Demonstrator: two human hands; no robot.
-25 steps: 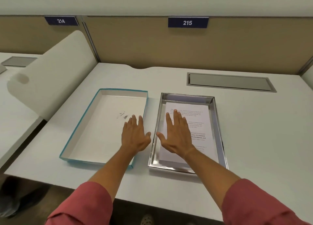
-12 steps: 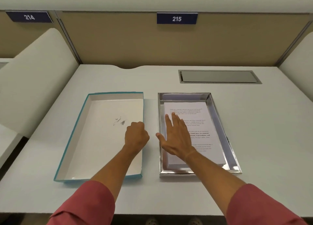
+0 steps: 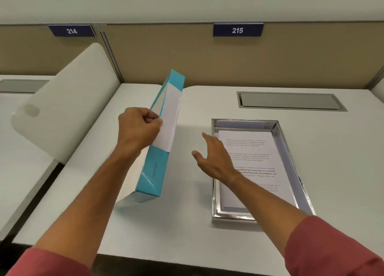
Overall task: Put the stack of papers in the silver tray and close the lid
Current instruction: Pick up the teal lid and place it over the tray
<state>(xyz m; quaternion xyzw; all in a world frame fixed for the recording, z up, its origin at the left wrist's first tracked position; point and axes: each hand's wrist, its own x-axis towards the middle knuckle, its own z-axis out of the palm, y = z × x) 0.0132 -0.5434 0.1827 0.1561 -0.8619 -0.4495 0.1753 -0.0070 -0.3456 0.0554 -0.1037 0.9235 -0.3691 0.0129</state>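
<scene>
The silver tray (image 3: 278,128) lies on the white desk at the right, with the stack of printed papers (image 3: 255,151) inside it. My left hand (image 3: 138,128) grips the long edge of the teal lid (image 3: 154,171), which stands tilted on its edge, its teal outside facing right and its near corner low by the desk. My right hand (image 3: 215,156) hovers with fingers apart just left of the tray's left wall, holding nothing. My right forearm crosses the near part of the tray and hides some of the papers.
A white curved divider (image 3: 62,109) rises at the desk's left side. A grey cable flap (image 3: 288,101) is set into the desk behind the tray. A tan partition with signs 214 (image 3: 71,30) and 215 (image 3: 238,30) closes the back.
My left hand took hold of the lid and lifted it from flat on the desk up onto its edge. My right hand left the papers and moved left off the tray.
</scene>
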